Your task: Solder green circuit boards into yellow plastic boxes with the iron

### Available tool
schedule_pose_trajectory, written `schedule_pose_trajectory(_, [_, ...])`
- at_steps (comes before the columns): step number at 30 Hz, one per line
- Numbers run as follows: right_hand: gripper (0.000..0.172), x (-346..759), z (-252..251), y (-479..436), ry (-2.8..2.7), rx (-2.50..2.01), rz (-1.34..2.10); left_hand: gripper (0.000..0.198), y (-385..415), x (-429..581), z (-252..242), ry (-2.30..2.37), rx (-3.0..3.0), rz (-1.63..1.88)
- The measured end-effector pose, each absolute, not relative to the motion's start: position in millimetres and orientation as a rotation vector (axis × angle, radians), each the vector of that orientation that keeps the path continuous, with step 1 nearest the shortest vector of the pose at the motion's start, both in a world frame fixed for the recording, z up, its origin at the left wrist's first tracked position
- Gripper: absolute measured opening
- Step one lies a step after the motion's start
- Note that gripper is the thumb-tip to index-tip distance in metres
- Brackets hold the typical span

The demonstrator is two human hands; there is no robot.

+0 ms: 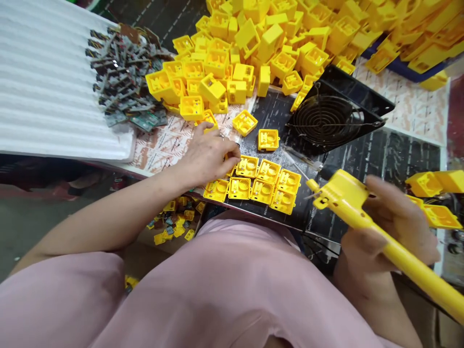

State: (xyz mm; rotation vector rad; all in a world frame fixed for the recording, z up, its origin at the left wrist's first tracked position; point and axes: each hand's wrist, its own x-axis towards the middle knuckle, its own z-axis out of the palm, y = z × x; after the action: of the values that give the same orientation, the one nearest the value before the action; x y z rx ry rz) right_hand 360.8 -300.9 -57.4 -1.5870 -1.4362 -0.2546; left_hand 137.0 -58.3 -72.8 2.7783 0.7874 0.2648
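Observation:
My left hand (210, 152) is over the left end of two short rows of yellow square housings (263, 190) at the table's front edge. Its thumb and a finger are pinched on a yellow housing (229, 164), mostly hidden by the fingers, while another finger reaches to a second yellow housing (207, 118) by the pile. On the right, my right hand (391, 222) is wrapped round a yellow hot glue gun (348, 193) whose tip points left. Two loose housings (245, 123) (268, 139) lie behind the rows.
A large pile of yellow housings (217, 63) fills the back. Circuit boards (126, 77) are heaped on white foam (54, 82) at the left. A black fan (326, 118) stands behind the glue gun. More housings (440, 215) lie at the far right.

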Motion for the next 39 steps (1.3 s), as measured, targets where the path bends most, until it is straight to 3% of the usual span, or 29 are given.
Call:
schedule_pose_trajectory(3, [0.033,351,-68,-290,-1.231,-1.555,-0.331,0.026,-60,141,-75,0.795,2.807,0.288])
schedule_pose_trajectory(6, [0.043,339,-77,-274,-1.293,-1.535,-0.064,0.025,-61,144,-77,0.787,2.847,0.264])
schedule_pose_trajectory(10, [0.029,331,-83,-261,-1.439,-1.400,-0.118,0.026,-61,147,-76,0.729,2.932,0.304])
schedule_pose_trajectory(16, [0.023,329,-82,-256,-1.500,-1.399,-0.126,0.031,-60,151,-74,0.683,2.991,0.285])
schedule_pose_trajectory(24, [0.022,335,-72,-252,-1.706,-1.351,-0.211,0.033,-61,156,-72,0.633,3.131,0.252])
schedule_pose_trajectory(37, [0.020,343,-82,-267,-1.466,-1.476,-0.159,0.024,-63,160,-68,0.636,3.139,0.241])
schedule_pose_trajectory(39, [0.032,345,-85,-272,-1.334,-1.591,-0.144,0.019,-66,163,-65,0.623,3.134,0.179])
